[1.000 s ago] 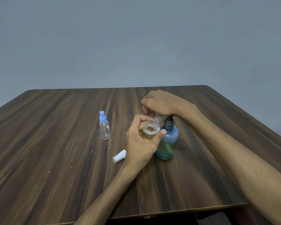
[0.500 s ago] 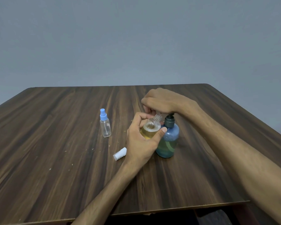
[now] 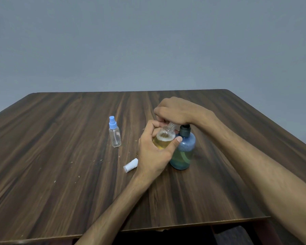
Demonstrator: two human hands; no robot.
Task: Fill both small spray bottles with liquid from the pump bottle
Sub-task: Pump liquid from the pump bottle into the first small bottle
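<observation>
My left hand point(image 3: 153, 154) grips a small clear spray bottle point(image 3: 163, 138) with its cap off, tilted and holding yellow liquid with foam on top. Its threaded neck points up under my right hand point(image 3: 177, 111), which covers and presses down on the pump head of the blue-green pump bottle point(image 3: 183, 151). The pump nozzle is hidden under that hand. A second small spray bottle point(image 3: 114, 133), clear and empty-looking with a blue sprayer on, stands upright to the left. A white cap point(image 3: 130, 165) lies on its side near my left wrist.
Everything sits on a dark wooden table point(image 3: 60, 174) against a plain grey wall. Small crumbs are scattered on the wood left of the bottles. The table's front edge runs just below my forearms.
Both hands and the bottles hold nearly the same pose; the view has shifted slightly. The yellow liquid level in the held bottle looks about the same.
</observation>
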